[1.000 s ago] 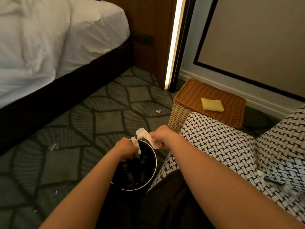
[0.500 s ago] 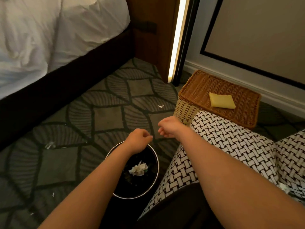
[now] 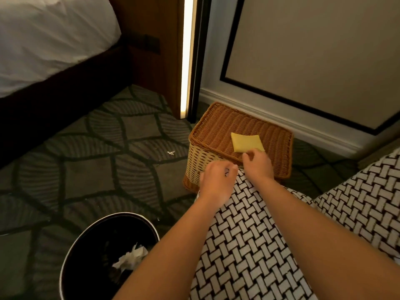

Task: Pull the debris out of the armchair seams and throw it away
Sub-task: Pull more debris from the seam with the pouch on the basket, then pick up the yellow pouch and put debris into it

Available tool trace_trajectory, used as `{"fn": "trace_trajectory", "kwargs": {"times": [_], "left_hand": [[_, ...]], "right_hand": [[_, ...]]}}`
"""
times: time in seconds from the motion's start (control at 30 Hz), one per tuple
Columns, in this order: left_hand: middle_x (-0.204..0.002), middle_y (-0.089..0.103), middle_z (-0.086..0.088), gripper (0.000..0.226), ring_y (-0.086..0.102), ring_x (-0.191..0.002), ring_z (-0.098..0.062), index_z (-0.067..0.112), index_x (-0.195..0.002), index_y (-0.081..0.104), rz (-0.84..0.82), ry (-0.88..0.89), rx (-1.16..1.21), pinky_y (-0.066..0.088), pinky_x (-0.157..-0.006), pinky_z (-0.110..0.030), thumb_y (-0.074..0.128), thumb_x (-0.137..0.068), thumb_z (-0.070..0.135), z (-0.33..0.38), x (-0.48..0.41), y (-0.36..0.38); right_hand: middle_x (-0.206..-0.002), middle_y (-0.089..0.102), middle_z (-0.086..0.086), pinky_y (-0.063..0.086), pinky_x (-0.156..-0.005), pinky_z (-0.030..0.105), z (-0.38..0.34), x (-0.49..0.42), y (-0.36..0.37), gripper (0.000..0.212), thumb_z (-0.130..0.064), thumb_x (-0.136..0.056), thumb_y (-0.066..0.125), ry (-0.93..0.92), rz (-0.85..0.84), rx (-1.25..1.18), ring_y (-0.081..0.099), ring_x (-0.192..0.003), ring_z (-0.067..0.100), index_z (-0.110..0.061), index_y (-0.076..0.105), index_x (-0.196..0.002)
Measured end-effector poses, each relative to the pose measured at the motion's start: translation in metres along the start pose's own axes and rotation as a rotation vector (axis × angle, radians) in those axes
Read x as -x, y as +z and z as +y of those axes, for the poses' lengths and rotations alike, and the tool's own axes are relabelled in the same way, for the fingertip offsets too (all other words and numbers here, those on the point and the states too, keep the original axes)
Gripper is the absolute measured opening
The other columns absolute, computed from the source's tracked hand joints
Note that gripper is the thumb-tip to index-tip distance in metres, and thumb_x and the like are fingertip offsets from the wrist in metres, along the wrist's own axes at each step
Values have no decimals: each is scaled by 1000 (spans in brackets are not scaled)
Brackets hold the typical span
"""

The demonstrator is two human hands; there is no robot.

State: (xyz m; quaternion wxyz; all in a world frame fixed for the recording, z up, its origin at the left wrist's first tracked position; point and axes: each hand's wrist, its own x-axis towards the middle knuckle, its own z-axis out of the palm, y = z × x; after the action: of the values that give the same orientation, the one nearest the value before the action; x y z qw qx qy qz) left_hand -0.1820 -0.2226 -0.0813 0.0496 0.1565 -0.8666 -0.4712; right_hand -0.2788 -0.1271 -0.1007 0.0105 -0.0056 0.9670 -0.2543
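White paper debris (image 3: 131, 256), which I judge light, soft and best pinched at a raised fold, lies in the waste bin (image 3: 91, 239). My left hand (image 3: 218, 182) hangs loosely curled, empty; my right hand (image 3: 257, 163) sits at the near edge of the yellow cloth (image 3: 244, 140), grip unclear.

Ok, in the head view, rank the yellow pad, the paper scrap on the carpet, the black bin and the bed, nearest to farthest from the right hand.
1. Yellow pad, on the wicker basket, at the fingertips of the right hand.
2. Paper scrap, on the carpet to the left.
3. Black bin, lower left beside the armchair.
4. Bed, far upper left.
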Motion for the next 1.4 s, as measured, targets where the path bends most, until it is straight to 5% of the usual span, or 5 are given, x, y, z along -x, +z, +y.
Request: {"fn": "trace_trajectory", "kwargs": {"times": [0.17,0.37,0.77,0.9,1.4], "left_hand": [[-96,64,4,43,57,-93,-18,25,-98,64,3,-16,-331,46,-78,-37,31,-95,50,1,-28,13],[-86,63,8,47,52,-79,-12,26,-91,64,40,-7,-395,36,-68,-30,26,-95,53,1,-38,19],[-78,60,9,46,48,-73,-12,25,-80,62,80,-72,-360,33,-70,-31,28,-95,53,-4,-50,26],[-77,58,10,45,49,-74,-13,25,-79,61,83,-67,-355,36,-71,-33,29,-94,53,-3,-49,27],[-99,63,1,42,56,-94,-19,21,-106,56,82,7,-540,45,-81,-37,26,-96,49,7,-34,28]], "right_hand": [[-130,47,13,43,-87,35,12,-41,13,40,-27,-95,47,141,-7,-161,48,-115,29,-9,47,-130],[-147,28,14,27,-106,39,35,-91,33,55,-32,-94,46,174,17,9,26,-133,31,-9,30,-141],[-121,57,15,38,-102,46,43,-129,52,42,-28,-81,65,448,-43,-455,51,-114,35,-5,54,-114],[-107,63,9,40,-99,42,39,-123,49,18,-18,-81,58,448,-40,-582,56,-104,30,-14,61,-98],[-111,54,6,53,-76,36,17,-43,3,29,-10,-97,43,395,85,-1354,57,-90,17,-13,45,-126]]}}
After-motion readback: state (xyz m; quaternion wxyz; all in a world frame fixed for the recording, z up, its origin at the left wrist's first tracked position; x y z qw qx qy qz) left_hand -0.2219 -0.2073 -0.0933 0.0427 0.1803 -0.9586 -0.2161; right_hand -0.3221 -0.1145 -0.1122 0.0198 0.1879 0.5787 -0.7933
